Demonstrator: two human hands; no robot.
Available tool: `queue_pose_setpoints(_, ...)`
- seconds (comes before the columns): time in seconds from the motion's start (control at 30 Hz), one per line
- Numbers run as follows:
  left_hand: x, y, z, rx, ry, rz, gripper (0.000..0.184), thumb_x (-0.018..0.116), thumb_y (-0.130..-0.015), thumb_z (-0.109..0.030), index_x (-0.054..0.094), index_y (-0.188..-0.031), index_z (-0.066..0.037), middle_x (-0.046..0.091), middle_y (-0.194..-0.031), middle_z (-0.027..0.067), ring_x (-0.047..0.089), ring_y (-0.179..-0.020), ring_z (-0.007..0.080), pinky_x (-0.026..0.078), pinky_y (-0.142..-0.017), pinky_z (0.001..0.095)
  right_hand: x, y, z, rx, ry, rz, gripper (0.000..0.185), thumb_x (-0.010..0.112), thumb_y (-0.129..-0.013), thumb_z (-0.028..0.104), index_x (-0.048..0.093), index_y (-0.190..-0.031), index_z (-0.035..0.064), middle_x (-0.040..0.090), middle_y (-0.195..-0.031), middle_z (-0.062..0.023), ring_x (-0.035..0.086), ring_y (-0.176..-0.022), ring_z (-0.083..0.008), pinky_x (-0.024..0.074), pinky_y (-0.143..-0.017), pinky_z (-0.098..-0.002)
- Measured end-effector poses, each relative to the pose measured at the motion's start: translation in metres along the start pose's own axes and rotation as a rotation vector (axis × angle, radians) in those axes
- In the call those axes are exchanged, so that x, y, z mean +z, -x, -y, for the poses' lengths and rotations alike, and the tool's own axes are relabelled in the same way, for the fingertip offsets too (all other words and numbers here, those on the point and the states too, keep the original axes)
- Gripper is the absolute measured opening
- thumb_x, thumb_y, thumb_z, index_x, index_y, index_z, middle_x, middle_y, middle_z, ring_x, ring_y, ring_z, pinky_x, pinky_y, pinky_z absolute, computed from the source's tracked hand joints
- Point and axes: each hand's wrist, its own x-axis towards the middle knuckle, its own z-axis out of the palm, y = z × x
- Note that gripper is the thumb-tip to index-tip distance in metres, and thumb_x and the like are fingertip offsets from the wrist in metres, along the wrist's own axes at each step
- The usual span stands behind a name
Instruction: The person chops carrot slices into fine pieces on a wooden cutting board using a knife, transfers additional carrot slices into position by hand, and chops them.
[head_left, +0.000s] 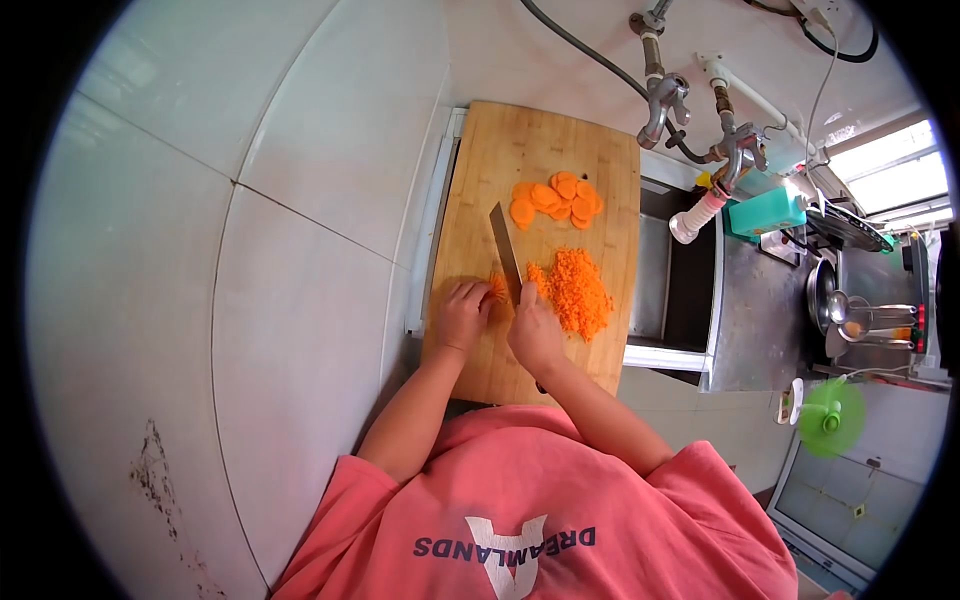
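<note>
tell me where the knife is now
In the head view, the knife is in the right hand over the cutting board, between the left hand and the chopped carrot heap.

Knife point(507, 252) beside minced carrot point(577, 295)

Coral-pink short-sleeved shirt point(560, 478), navy DREAMLANDS lettering point(503, 555) across white A point(507, 580)

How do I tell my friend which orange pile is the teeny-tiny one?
Find the big wooden cutting board in front of the pink shirt. Beside the right hand, the one holding the knife, sits a heap of tiny orange bits. It's all crumbly, unlike the flat round slices lying farther from the person.
</note>
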Motion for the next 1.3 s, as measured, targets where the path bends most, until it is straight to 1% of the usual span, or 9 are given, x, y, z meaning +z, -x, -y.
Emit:
queue_pose_setpoints(0.3,-0.001,0.000,-0.001,-0.015,0.003,0.019,0.016,0.067,-0.069,-0.001,0.064,-0.084,-0.006,0.065,-0.085,0.0079,0.060,-0.081,0.0280,0.050,-0.071,0.0363,0.009,-0.002,-0.001,-0.005,0.000,0.076,0.027,0.048,-0.077,-0.001,0.038,-0.102,-0.0004,0.059,-0.091,-0.0285,0.059,-0.074,-0.0448,0.0475,-0.063,-0.0516)
queue_pose_setpoints(0.37,-0.001,0.001,0.000,-0.033,0.009,0.033,0.018,0.067,-0.068,0.001,0.065,-0.085,-0.005,0.065,-0.086,0.0083,0.060,-0.083,0.0278,0.049,-0.073,0.0359,0.013,-0.003,-0.003,-0.016,0.043,0.096,0.030,0.051,-0.080,0.006,0.036,-0.107,0.0021,0.058,-0.092,-0.0254,0.062,-0.074,-0.0425,0.0495,-0.062,-0.0494)
queue_pose_setpoints(0.5,-0.002,0.000,-0.001,-0.028,0.004,0.030,0.016,0.067,-0.067,0.002,0.065,-0.082,-0.005,0.065,-0.085,0.0077,0.060,-0.081,0.0274,0.049,-0.072,0.0356,0.005,-0.002,0.003,-0.027,0.037,0.095,0.032,0.053,-0.080,0.006,0.036,-0.107,0.0019,0.058,-0.090,-0.0251,0.062,-0.073,-0.0423,0.0497,-0.061,-0.0489)
queue_pose_setpoints(0.57,-0.002,-0.001,-0.001,-0.034,0.002,0.036,0.016,0.066,-0.067,0.002,0.066,-0.081,-0.006,0.065,-0.085,0.0076,0.060,-0.081,0.0274,0.049,-0.072,0.0356,-0.001,-0.002,0.009,-0.001,-0.015,0.113,0.031,0.048,-0.076,-0.002,0.037,-0.105,0.0000,0.058,-0.091,-0.0291,0.059,-0.076,-0.0463,0.0476,-0.065,-0.0516)
queue_pose_setpoints(0.7,0.000,-0.001,0.003,-0.023,-0.018,0.019,0.011,0.062,-0.070,-0.002,0.065,-0.078,-0.008,0.064,-0.081,0.0069,0.059,-0.079,0.0284,0.050,-0.068,0.0376,0.006,-0.007,0.006,0.005,-0.012,0.147,0.034,0.051,-0.075,-0.002,0.036,-0.106,0.0003,0.058,-0.090,-0.0291,0.059,-0.076,-0.0462,0.0479,-0.065,-0.0515)
queue_pose_setpoints(0.9,0.001,-0.002,0.004,0.012,-0.011,0.021,0.011,0.063,-0.069,-0.001,0.065,-0.079,-0.007,0.064,-0.081,0.0078,0.059,-0.079,0.0286,0.050,-0.069,0.0371,0.013,-0.005,0.004,-0.025,-0.026,0.042,0.037,0.055,-0.075,0.001,0.035,-0.106,-0.0004,0.058,-0.085,-0.0284,0.060,-0.075,-0.0447,0.0484,-0.064,-0.0507)
queue_pose_setpoints(0.97,0.001,-0.002,0.004,0.018,-0.010,0.018,0.011,0.064,-0.069,-0.001,0.066,-0.079,-0.006,0.064,-0.082,0.0079,0.059,-0.079,0.0286,0.050,-0.070,0.0368,0.012,-0.005,0.005,0.096,-0.111,0.055,0.037,0.055,-0.075,0.001,0.035,-0.106,-0.0015,0.059,-0.078,-0.0270,0.059,-0.073,-0.0442,0.0480,-0.063,-0.0505)
queue_pose_setpoints(1.1,0.002,0.001,0.002,-0.013,0.002,-0.005,0.010,0.066,-0.070,-0.002,0.066,-0.079,-0.006,0.065,-0.083,0.0072,0.059,-0.079,0.0280,0.050,-0.071,0.0362,0.017,0.000,-0.006,0.107,-0.104,0.009,0.035,0.054,-0.077,0.002,0.035,-0.106,-0.0026,0.059,-0.073,-0.0261,0.059,-0.070,-0.0435,0.0472,-0.061,-0.0507)
queue_pose_setpoints(1.3,0.002,0.000,0.001,-0.062,0.024,-0.017,0.011,0.068,-0.071,-0.003,0.064,-0.081,-0.005,0.065,-0.084,0.0086,0.060,-0.081,0.0284,0.050,-0.072,0.0369,0.016,0.003,-0.009,-0.029,-0.040,-0.063,0.027,0.053,-0.081,0.003,0.037,-0.102,-0.0020,0.058,-0.073,-0.0272,0.058,-0.067,-0.0433,0.0464,-0.058,-0.0510)
